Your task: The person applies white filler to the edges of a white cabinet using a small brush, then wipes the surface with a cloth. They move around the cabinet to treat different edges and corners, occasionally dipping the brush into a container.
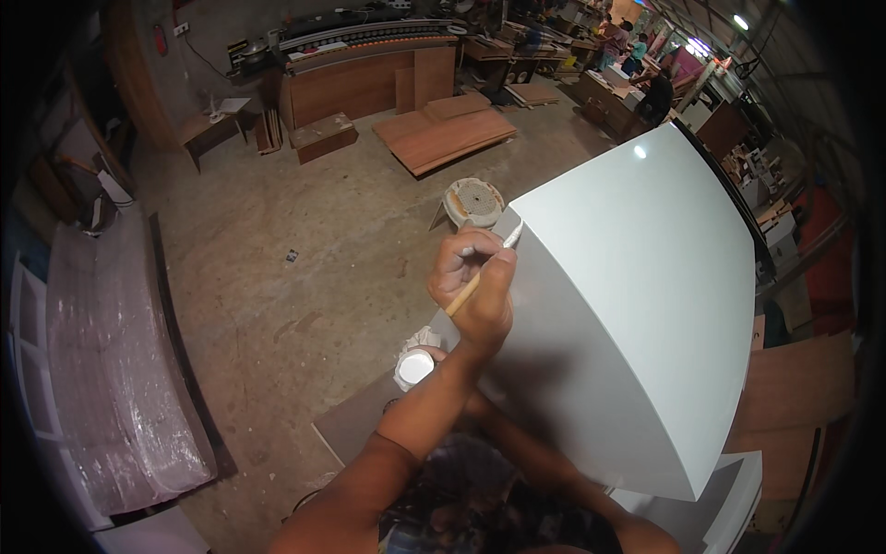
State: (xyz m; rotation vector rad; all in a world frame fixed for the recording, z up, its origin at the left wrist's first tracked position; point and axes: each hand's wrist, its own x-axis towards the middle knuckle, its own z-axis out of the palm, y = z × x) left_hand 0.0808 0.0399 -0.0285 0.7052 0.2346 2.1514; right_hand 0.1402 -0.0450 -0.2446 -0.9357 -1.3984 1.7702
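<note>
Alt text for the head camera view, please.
A left hand holds a white-tipped paintbrush at the edge of a large white boxy unit; the mostly hidden right hand holds a white-filled cup. Wooden boards lie beyond.

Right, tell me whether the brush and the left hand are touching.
Touching: the head view shows the left hand clasping the brush, which passes beneath the thumb.

Floor (pixel 305 222): concrete, grey-brown, stained. Directly upon it: reddish-brown boards (pixel 443 146), stacked; one low wooden box (pixel 323 138); one round-topped stool (pixel 475 198); one small scrap (pixel 292 256).
</note>
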